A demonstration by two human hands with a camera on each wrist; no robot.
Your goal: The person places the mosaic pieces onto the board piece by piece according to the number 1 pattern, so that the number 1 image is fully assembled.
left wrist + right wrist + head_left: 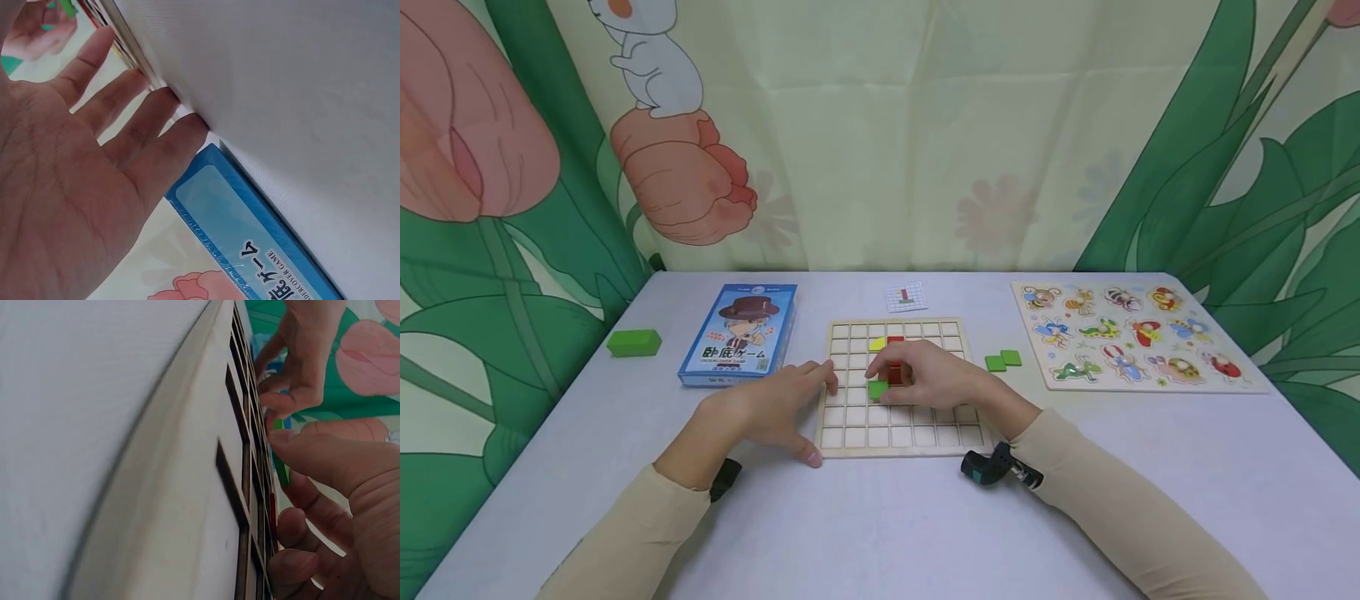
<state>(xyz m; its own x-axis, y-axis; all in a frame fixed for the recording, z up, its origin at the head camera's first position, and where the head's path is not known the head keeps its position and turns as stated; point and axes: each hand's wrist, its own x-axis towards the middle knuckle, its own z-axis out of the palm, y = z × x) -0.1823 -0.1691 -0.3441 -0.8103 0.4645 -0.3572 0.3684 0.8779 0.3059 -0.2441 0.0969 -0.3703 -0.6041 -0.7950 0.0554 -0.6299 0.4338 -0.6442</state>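
Observation:
A wooden grid board [856,437] lies on the table in the head view. My right hand [936,375] is over its middle and pinches a green square tile [877,389] between thumb and fingers. The right wrist view shows this tile [280,456] on edge, tilted over the grid. A yellow tile [877,343] and red tiles [894,375] sit in cells, partly behind my right hand. My left hand [767,408] rests at the board's left edge, its fingers spread and fairly straight in the left wrist view, with the thumb by the near corner.
Two loose green tiles [1003,361] lie right of the board, before an insect puzzle board [1135,337]. A small pattern card [906,297] is behind the grid. At left are a blue game box [741,333] and a green block [634,342].

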